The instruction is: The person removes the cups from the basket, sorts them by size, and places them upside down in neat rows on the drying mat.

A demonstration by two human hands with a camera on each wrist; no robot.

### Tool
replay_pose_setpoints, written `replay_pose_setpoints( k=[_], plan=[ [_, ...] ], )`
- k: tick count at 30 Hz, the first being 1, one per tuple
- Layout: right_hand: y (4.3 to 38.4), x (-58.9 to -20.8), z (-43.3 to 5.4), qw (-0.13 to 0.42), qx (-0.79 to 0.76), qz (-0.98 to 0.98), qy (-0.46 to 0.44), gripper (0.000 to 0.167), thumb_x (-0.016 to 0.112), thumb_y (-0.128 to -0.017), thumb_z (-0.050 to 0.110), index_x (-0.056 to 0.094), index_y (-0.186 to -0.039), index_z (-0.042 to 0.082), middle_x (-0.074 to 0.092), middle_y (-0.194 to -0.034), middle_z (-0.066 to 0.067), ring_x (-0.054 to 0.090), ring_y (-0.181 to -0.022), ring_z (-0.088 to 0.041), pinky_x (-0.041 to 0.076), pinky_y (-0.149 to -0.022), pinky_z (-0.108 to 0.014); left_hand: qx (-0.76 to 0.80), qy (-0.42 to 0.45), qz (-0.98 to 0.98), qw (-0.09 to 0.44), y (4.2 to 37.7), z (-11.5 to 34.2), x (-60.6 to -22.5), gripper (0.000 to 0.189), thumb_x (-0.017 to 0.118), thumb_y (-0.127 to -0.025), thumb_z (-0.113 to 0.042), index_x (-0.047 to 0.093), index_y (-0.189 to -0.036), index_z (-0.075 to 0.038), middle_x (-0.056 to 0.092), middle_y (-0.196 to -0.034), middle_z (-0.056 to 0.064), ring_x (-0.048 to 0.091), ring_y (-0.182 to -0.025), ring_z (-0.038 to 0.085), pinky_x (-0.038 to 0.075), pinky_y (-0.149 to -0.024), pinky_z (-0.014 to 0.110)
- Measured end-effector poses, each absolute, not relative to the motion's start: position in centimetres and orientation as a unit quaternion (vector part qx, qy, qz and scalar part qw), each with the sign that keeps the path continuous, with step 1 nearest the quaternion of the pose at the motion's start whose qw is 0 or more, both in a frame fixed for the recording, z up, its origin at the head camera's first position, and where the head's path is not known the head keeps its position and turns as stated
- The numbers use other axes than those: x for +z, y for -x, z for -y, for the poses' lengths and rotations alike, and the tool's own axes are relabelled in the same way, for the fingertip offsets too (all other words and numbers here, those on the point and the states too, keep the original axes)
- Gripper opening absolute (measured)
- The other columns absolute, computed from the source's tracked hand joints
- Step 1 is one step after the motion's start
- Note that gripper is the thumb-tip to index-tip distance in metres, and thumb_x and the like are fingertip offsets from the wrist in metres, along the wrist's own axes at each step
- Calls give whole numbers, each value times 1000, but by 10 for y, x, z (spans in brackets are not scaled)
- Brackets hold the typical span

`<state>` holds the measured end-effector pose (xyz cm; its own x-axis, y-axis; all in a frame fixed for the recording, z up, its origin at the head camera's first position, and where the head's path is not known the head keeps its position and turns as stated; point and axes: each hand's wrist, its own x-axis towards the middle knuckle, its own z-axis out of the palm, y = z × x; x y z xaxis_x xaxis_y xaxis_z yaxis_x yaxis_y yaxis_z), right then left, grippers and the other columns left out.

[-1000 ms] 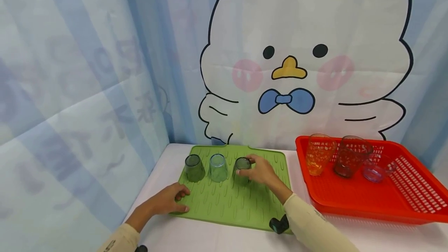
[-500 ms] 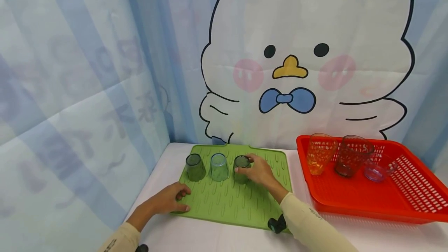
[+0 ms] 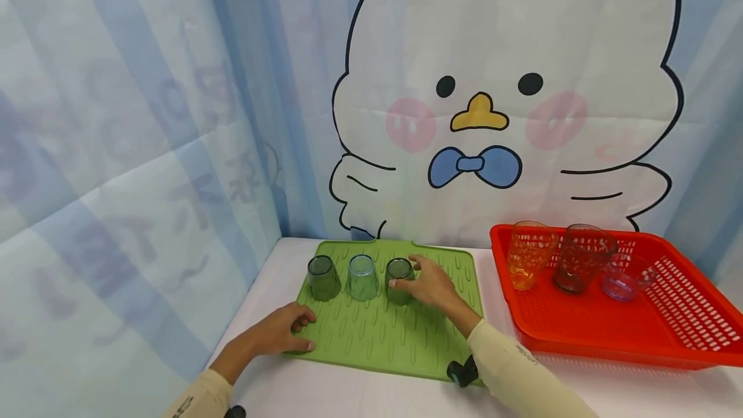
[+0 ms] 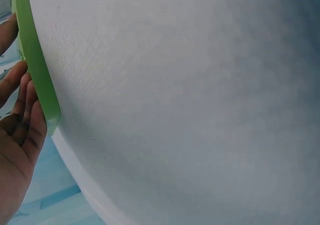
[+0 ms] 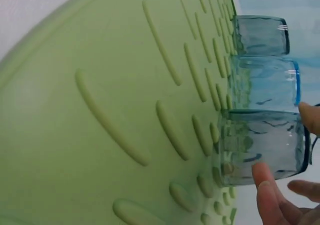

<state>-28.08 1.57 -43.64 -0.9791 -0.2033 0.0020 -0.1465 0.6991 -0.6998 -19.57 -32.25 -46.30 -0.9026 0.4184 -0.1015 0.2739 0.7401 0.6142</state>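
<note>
At one o'clock on the green mat (image 3: 377, 340), gripping grey glass (image 5: 270, 140) with right hand (image 3: 432, 282); at eight, touching mat with loosely bent left hand (image 3: 280, 331)

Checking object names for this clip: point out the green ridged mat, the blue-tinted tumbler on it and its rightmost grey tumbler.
Green ridged mat (image 3: 371, 334): head view, bare front area.
Blue-tinted glass tumbler (image 3: 363, 282): head view, side wall.
Rightmost grey glass tumbler (image 3: 398, 296): head view, lower side wall.
</note>
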Motion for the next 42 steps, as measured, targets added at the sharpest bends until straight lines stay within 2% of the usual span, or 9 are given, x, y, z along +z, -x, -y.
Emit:
replay_pose_setpoints(
  k=[10, 14, 17, 22, 29, 33, 35, 39, 42],
  plan=[
    [261, -410, -39, 36, -377, -917, 128, 77, 82, -82, 44, 52, -143, 8, 62, -135, -16, 59, -121, -40, 51, -95, -56, 311, -192, -924, 109, 196, 321, -463, 49, 83, -84, -28, 63, -120, -2, 60, -107, 5, 58, -97, 19, 52, -86, 35],
    [251, -395, -53, 59, -399, -901, 160, 71, 82, -81, 43, 55, -138, 9, 65, -127, -13, 71, -97, -29, 58, -84, -44, 310, -188, -925, 113, 197, 322, -464, 49, 83, -83, -28, 63, -120, -2, 60, -107, 4, 57, -98, 18, 52, -86, 34],
    [244, -384, -68, 78, -419, -884, 194, 65, 83, -82, 39, 58, -134, 8, 67, -121, -12, 71, -76, -20, 59, -73, -35, 308, -186, -926, 114, 197, 322, -464, 48, 83, -84, -27, 63, -120, -3, 60, -107, 4, 57, -98, 17, 52, -86, 34],
    [240, -368, -101, 91, -433, -861, 252, 55, 81, -85, 32, 61, -129, 5, 68, -112, -11, 66, -67, -19, 58, -67, -32, 313, -189, -924, 117, 195, 319, -462, 48, 83, -83, -27, 62, -120, -2, 60, -107, 5, 57, -97, 18, 52, -85, 34],
    [239, -346, -163, 117, -412, -842, 328, 45, 76, -90, 25, 62, -128, 9, 67, -111, -11, 67, -74, -21, 58, -69, -30, 316, -193, -921, 122, 194, 318, -459, 49, 83, -84, -25, 62, -120, 0, 60, -108, 7, 57, -98, 20, 52, -85, 35],
    [239, -336, -203, 131, -425, -825, 348, 41, 71, -92, 15, 59, -131, 8, 66, -116, -17, 69, -89, -24, 60, -74, -33, 313, -192, -922, 122, 195, 319, -459, 49, 83, -84, -26, 62, -120, -1, 60, -108, 6, 58, -97, 19, 52, -85, 34],
    [239, -331, -224, 136, -440, -820, 340, 41, 67, -93, 10, 58, -133, 7, 67, -119, -14, 69, -94, -24, 61, -75, -36, 314, -192, -922, 123, 195, 319, -460, 49, 83, -84, -26, 62, -120, -1, 60, -108, 6, 57, -98, 19, 52, -85, 34],
    [242, -321, -267, 103, -448, -827, 324, 42, 62, -95, 2, 55, -136, 7, 69, -119, 3, 69, -97, -17, 62, -73, -35, 323, -190, -918, 128, 194, 320, -459, 49, 83, -84, -26, 62, -120, -1, 60, -108, 6, 57, -98, 20, 52, -85, 35],
    [249, -319, -296, 45, -425, -852, 302, 44, 60, -96, 1, 54, -139, 9, 69, -117, 9, 67, -99, -8, 61, -71, -32, 324, -186, -919, 129, 194, 321, -461, 49, 83, -84, -26, 62, -120, -2, 59, -108, 6, 57, -98, 20, 52, -85, 35]
  ],
)
